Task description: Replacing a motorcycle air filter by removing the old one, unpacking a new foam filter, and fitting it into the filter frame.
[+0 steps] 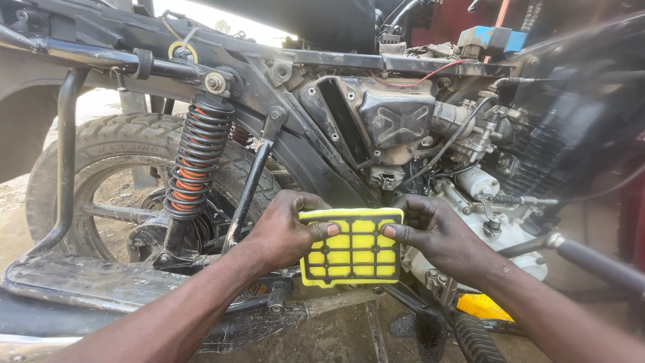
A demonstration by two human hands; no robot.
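I hold a yellow foam air filter in a black grid frame (pixel 351 247) flat toward me, in front of a stripped motorcycle. My left hand (pixel 285 228) grips its left edge with the thumb across the grid. My right hand (pixel 440 232) grips its right edge, thumb on the front. Above the filter, the black air-box opening (pixel 339 121) gapes in the motorcycle's frame (pixel 269 57), next to a black cover with a cross-shaped rib (pixel 396 121).
The rear wheel (pixel 127 168) and a black coil shock absorber with an orange core (pixel 196 158) stand at left. The engine and carburettor (pixel 480 144) fill the right. A footpeg (pixel 474 339) and a yellow object (pixel 484 308) lie low right. A blue box (pixel 494 39) sits on top.
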